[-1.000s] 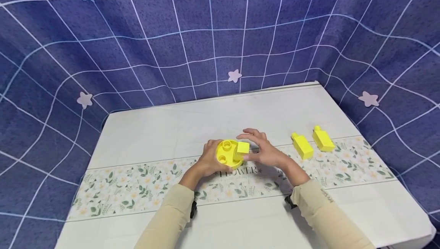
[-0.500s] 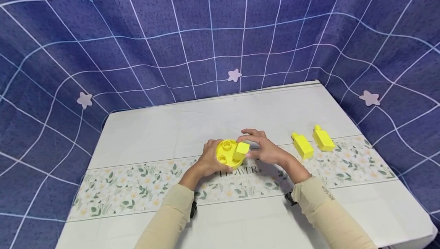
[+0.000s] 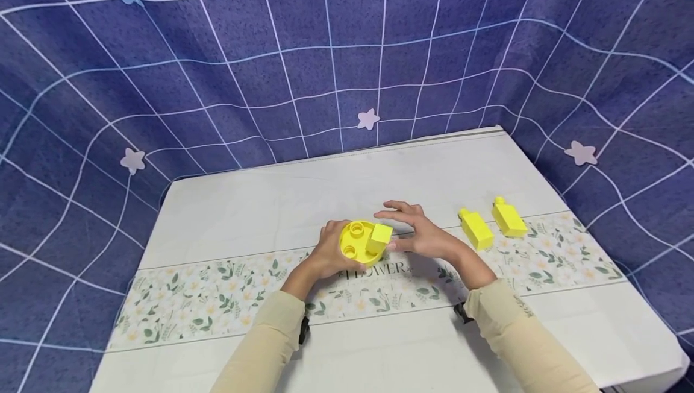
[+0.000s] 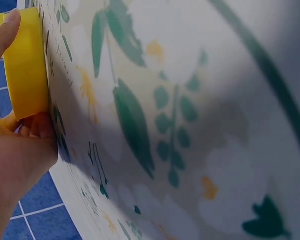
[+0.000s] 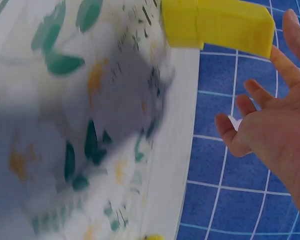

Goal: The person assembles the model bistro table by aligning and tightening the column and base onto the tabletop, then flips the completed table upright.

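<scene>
A round yellow base (image 3: 358, 243) with raised ring sockets lies on the table, and my left hand (image 3: 331, 251) grips it around its left side. In the left wrist view, the thumb and fingers of my left hand (image 4: 15, 145) hold the wall of the round base (image 4: 27, 65). A yellow square-sided block (image 3: 379, 237) stands upright on the right part of the base; its lower end is hidden. Beside this block (image 5: 235, 25), my right hand (image 5: 275, 115) has its fingers spread and loosely bent. From the head view, my right hand (image 3: 420, 233) is just right of the block, its thumb tip close by.
Two similar yellow blocks with round pegs, a nearer one (image 3: 477, 230) and a farther one (image 3: 508, 218), lie on the right of the table. A floral band crosses the white tablecloth (image 3: 244, 206). A blue gridded curtain (image 3: 303, 79) hangs behind the table.
Half a second ago my right fingers were at the block and it had turned slightly; now they are spread away from it. My left hand stays on the base.
</scene>
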The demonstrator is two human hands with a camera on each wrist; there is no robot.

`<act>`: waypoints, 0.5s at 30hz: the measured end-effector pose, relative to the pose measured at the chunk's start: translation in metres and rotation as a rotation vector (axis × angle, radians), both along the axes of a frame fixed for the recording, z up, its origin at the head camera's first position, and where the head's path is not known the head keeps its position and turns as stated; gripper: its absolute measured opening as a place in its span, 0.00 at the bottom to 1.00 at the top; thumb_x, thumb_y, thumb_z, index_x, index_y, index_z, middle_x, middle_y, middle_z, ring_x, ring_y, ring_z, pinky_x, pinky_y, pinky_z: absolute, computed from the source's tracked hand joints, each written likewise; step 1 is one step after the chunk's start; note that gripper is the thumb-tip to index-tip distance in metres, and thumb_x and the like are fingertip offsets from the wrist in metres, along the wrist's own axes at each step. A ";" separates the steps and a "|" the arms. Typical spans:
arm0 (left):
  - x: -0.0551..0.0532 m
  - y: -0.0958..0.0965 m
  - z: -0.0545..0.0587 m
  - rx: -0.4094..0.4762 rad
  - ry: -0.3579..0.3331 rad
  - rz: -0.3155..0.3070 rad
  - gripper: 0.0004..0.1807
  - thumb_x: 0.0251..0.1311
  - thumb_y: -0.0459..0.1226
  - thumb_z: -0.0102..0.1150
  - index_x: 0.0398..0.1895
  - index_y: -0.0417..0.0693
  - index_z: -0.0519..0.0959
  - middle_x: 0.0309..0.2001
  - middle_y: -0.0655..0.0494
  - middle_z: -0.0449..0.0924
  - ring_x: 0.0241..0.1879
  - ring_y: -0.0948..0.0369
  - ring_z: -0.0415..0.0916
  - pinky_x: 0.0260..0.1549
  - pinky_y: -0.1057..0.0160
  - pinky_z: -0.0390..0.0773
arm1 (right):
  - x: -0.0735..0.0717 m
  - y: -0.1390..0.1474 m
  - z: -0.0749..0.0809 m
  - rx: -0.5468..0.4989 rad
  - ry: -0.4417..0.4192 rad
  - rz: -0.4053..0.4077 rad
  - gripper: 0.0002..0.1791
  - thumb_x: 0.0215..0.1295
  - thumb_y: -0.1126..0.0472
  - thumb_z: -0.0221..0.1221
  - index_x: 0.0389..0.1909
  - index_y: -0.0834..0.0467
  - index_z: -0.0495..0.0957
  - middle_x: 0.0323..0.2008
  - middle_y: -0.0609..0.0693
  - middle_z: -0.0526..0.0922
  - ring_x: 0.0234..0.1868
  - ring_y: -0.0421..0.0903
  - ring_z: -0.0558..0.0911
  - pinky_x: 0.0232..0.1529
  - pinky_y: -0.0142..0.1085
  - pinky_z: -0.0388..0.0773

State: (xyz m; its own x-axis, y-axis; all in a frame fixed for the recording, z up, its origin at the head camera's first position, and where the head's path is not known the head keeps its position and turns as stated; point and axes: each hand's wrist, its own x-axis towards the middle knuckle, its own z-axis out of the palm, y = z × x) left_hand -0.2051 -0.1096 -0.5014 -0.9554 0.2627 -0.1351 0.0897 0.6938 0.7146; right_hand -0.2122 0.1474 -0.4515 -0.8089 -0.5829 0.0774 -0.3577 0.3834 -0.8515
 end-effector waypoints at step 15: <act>-0.029 0.002 0.017 -0.046 -0.087 -0.281 0.60 0.30 0.39 0.81 0.73 0.57 0.58 0.63 0.57 0.60 0.61 0.57 0.56 0.64 0.48 0.60 | 0.001 0.076 0.014 0.070 0.012 -0.164 0.25 0.66 0.59 0.60 0.64 0.54 0.71 0.72 0.55 0.55 0.71 0.59 0.45 0.61 0.65 0.54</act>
State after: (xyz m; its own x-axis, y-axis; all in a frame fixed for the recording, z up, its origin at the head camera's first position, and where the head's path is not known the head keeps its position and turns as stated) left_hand -0.2341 -0.1072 -0.4847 -0.8304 0.5067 -0.2316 0.2223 0.6825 0.6963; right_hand -0.2113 0.2237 -0.4376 -0.8929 -0.4472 0.0518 -0.2956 0.4956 -0.8167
